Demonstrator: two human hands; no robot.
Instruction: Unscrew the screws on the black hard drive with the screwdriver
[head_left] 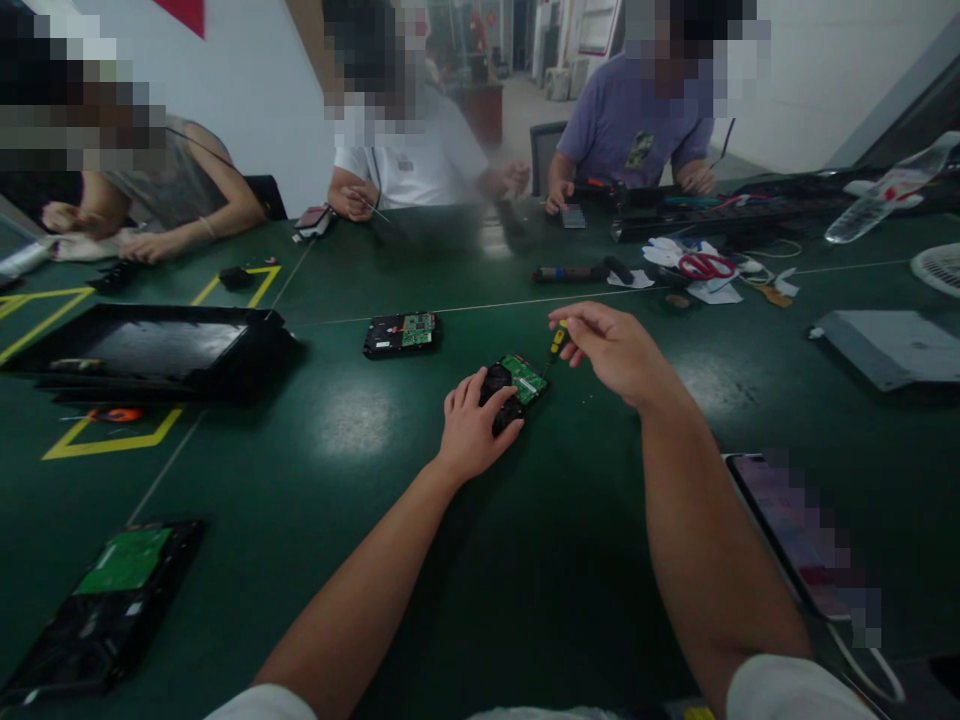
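A hard drive with a green circuit board (527, 376) lies on the green table in front of me. My left hand (480, 425) is closed round its black near end, fingers along one side and thumb along the other. In my right hand (604, 345) is a small yellow-and-black screwdriver (558, 340), pinched between thumb and fingers. Its thin shaft slants down to the right edge of the board; whether the tip sits in a screw is too small to tell. A second hard drive (400, 334) rests farther back, and a third (105, 605) at the near left.
At left stands a black tray (157, 345), with an orange-handled tool (114, 414) before it. A phone (802, 530) with a white cable and a grey metal box (889, 348) are at right. Red scissors (706, 266) lie behind. Several people sit across the table.
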